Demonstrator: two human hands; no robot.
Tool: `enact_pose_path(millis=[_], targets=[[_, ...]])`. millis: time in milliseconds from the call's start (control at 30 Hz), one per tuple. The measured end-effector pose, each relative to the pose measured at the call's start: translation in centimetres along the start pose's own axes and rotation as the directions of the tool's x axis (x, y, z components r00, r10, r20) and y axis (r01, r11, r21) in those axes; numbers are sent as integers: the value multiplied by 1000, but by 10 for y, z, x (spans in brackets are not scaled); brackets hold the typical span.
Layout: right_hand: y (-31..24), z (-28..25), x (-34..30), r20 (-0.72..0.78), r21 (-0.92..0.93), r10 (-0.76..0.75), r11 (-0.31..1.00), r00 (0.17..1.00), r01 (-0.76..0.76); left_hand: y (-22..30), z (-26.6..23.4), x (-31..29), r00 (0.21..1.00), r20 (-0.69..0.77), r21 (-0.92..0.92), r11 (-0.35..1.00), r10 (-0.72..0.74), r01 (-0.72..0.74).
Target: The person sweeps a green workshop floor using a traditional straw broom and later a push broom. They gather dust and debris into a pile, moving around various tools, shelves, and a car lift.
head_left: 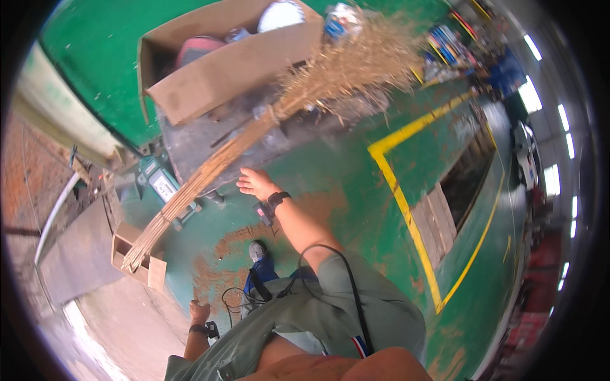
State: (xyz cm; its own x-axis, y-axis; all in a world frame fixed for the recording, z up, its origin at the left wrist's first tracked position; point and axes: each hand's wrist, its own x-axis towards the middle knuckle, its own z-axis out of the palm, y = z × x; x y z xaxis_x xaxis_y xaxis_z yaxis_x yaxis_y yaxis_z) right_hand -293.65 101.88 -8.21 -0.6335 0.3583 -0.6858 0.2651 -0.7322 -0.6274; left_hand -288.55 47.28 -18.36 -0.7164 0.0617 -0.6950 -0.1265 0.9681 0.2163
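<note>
A long straw broom point(216, 166) slants across the space ahead of me, its bundled stick handle toward the lower left and its bushy bristles point(368, 57) toward the upper right. Close beside the handle, my right hand point(256, 183) reaches forward with its fingers apart, holding nothing. A small gap shows between the fingers and the sticks. Low at my left side hangs my left hand point(199, 312), fingers curled in, with nothing visible in it. Both wrists wear dark straps with small devices attached.
An open cardboard box point(235, 66) with assorted items stands beyond the broom. A green tool-like device point(159, 181) and a small carton point(155, 270) lie at left. Yellow lines point(406, 219) border a floor opening partly covered by a board point(435, 222). Brown dirt point(238, 241) streaks the green floor.
</note>
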Motion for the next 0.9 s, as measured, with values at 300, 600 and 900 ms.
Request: enact_pose_path(millis=[300,600,900], targets=[[47,-194,-163,-206,307,-141,930,968,201,90,-1,47,944,38,314,893,328,-322],[84,-353,-332,-418,457,-305,743,856,488,262,-12,62,579,-98,500,543,809,-675],[218,-449,-406,-607,439,-150,755,780,488,536,-33,11,579,-12,829,332,815,-451]])
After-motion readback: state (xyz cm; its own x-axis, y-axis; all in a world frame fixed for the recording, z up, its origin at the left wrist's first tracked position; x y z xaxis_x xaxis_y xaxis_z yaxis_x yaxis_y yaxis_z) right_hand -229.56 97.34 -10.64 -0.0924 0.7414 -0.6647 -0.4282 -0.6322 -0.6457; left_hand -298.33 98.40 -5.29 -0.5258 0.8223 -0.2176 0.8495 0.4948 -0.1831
